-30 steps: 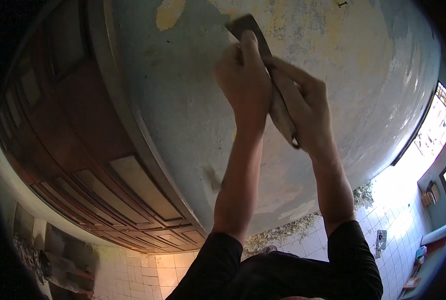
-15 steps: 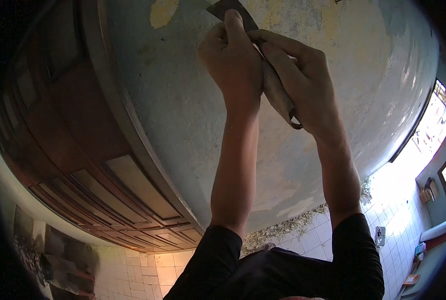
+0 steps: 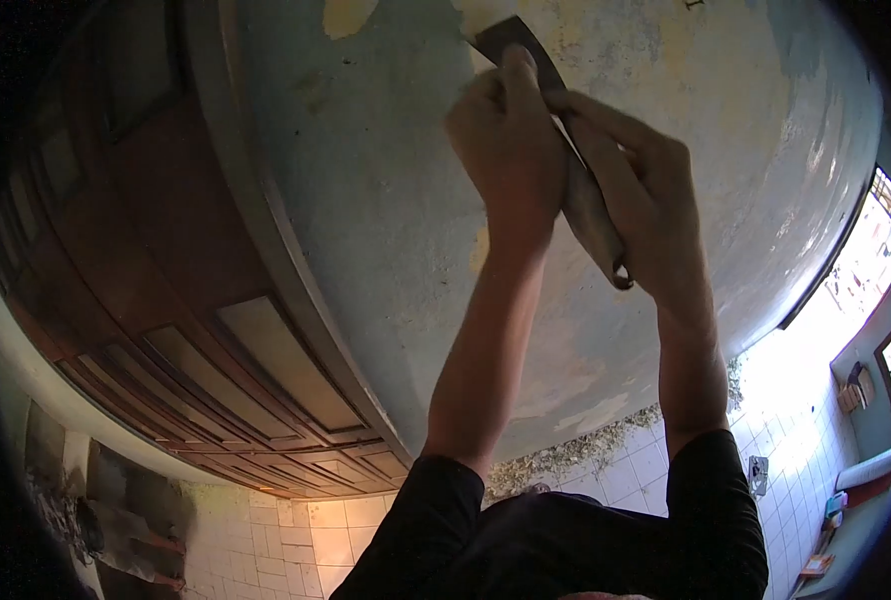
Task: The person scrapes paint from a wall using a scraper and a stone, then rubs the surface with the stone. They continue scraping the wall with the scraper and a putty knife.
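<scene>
A metal scraper (image 3: 594, 222) with a dark, flat blade and a hollow, rolled handle end is held up against a painted wall (image 3: 366, 210). My left hand (image 3: 514, 140) is closed around its blade end, the thumb pressed flat on the blade. Lower down, my right hand (image 3: 651, 195) grips the handle, with the index finger stretched toward the blade. The blade's far edge meets the wall surface near the top of the view. Around it the pale blue-grey paint is worn, with yellowish patches. Some of my left fingers are hidden behind the tool.
A dark brown panelled wooden door (image 3: 286, 350) runs along the left. Paint flakes (image 3: 586, 455) lie along the wall's foot on the white tiled floor (image 3: 631, 480). A bright window (image 3: 856, 255) is at the right, and a white socket-like box (image 3: 759, 475) is on the floor.
Both hands and the scraper have moved to the right and slightly down across the wall. The grip on the tool looks the same, and the view has shifted a little.
</scene>
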Tool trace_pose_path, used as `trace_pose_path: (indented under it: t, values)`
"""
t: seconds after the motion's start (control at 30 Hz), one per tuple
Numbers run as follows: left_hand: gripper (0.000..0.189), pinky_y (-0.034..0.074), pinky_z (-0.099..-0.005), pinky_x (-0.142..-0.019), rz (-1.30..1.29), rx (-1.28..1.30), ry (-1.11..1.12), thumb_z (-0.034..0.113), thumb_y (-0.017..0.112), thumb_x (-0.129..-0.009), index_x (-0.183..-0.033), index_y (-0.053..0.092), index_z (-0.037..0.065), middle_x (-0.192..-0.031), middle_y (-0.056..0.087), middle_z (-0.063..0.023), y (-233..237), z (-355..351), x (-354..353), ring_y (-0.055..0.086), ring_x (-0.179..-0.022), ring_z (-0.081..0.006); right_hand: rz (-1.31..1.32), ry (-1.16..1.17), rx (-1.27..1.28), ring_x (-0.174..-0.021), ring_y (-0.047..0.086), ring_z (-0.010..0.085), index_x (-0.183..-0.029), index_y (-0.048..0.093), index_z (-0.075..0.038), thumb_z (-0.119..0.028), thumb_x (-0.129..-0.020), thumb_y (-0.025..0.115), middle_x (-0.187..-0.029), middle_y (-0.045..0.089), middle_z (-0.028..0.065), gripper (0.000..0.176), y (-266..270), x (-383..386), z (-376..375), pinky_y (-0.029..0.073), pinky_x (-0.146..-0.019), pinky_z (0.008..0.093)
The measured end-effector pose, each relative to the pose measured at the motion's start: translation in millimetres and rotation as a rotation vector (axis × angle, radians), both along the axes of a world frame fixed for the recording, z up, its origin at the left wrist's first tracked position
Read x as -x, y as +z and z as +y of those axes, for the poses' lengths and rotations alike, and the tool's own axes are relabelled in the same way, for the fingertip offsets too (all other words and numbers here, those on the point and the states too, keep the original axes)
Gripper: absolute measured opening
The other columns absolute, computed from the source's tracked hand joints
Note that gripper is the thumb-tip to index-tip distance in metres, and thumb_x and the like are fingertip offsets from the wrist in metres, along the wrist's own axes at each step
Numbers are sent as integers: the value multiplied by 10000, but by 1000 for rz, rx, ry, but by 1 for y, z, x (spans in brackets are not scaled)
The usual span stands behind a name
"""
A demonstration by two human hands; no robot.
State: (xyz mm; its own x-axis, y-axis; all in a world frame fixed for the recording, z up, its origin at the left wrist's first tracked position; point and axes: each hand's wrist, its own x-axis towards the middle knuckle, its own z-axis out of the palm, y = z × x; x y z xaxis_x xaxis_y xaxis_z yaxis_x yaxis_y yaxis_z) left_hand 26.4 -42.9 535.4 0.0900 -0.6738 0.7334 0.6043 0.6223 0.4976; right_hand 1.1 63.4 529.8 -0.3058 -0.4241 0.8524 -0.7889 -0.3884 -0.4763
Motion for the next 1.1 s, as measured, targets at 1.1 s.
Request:
trace_pose_path:
  t: [1.1]
  values:
    - [383, 373, -309, -529, 246, 41, -207, 207, 570, -985, -673, 625, -8, -610, 543, -22, 51, -13, -12, 453, -560, -93, 231, -123, -126, -554, 652, 128, -1158, 746, -43, -250, -982, 524, -712, 709, 139, 351, 66, -1, -7, 540, -513, 289]
